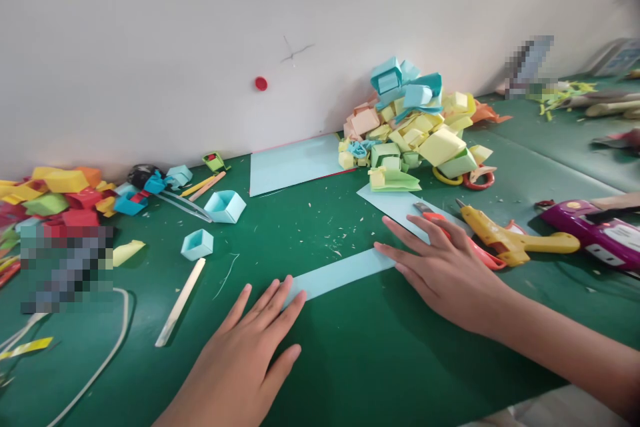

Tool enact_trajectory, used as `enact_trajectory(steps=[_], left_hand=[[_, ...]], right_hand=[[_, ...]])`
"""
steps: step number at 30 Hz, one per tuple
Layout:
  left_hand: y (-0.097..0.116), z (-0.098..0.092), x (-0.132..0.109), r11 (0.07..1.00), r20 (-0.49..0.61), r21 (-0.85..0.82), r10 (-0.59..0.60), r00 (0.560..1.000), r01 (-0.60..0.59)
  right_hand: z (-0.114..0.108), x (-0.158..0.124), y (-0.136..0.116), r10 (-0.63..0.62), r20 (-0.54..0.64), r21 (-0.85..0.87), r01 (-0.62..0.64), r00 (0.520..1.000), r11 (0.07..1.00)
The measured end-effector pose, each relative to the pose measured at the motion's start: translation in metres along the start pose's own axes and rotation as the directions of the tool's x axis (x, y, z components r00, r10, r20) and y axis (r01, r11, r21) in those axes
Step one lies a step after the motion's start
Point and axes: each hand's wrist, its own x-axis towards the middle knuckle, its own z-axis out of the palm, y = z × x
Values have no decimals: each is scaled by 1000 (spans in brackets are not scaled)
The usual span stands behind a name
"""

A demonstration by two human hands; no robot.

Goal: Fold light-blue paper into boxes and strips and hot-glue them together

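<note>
A light blue paper strip (345, 275) lies flat on the green tabletop between both hands. My left hand (250, 340) rests with fingers spread, its fingertips at the strip's left end. At the right end, the fingers of my right hand (445, 273) are stretched out and touch the strip. Just beyond that hand is a cutter with a red-orange handle (480, 252), partly covered by the fingers. A yellow glue gun (515, 237) lies to its right. Under these tools sits a blue paper sheet (395, 209). Two small folded blue paper rings (225, 207) stand left of centre.
Folded paper pieces (420, 127) are heaped by the white wall (190, 47), with more colourful pieces (65, 190) at far left. A blue sheet (295, 163) lies along the wall. A pale stick (181, 301), a white cable (117, 340) and a purple power strip (590, 230) are around.
</note>
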Motion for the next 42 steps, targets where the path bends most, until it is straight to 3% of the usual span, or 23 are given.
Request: enact_trajectory(steps=[5, 11, 14, 17, 23, 28, 33, 36, 39, 42], left_hand=[[-1, -6, 6, 998, 63, -33, -55, 997, 57], [-5, -20, 56, 968, 49, -138, -202, 978, 207], [-5, -18, 79, 988, 31, -40, -146, 989, 147], [-3, -9, 88, 992, 20, 74, -100, 995, 98], [-10, -11, 65, 978, -18, -61, -200, 980, 198], [-16, -23, 36, 955, 64, -182, -224, 972, 232], [-13, -28, 36, 924, 99, -239, -284, 954, 300], [-15, -32, 43, 859, 195, -362, -311, 930, 363], [-24, -34, 48, 734, 319, -516, -313, 894, 441], [-35, -35, 56, 562, 343, -718, -230, 911, 412]], right_hand=[[-1, 3, -3, -30, -1, 25, 30, 1000, 999], [-16, 5, -10, -237, 50, 248, 218, 970, 944], [-26, 6, -17, -390, 120, 367, 324, 913, 872], [-30, 9, -25, -468, 135, 402, 384, 873, 831], [-27, 16, -26, -477, 120, 404, 396, 871, 825], [-18, 12, -16, -461, 105, 323, 408, 881, 854], [-15, 7, -16, -405, 104, 337, 351, 908, 874], [-19, 7, -19, -382, 117, 368, 317, 917, 874], [-23, 7, -21, -364, 144, 412, 279, 920, 867], [-26, 7, -23, -340, 162, 434, 243, 926, 868]])
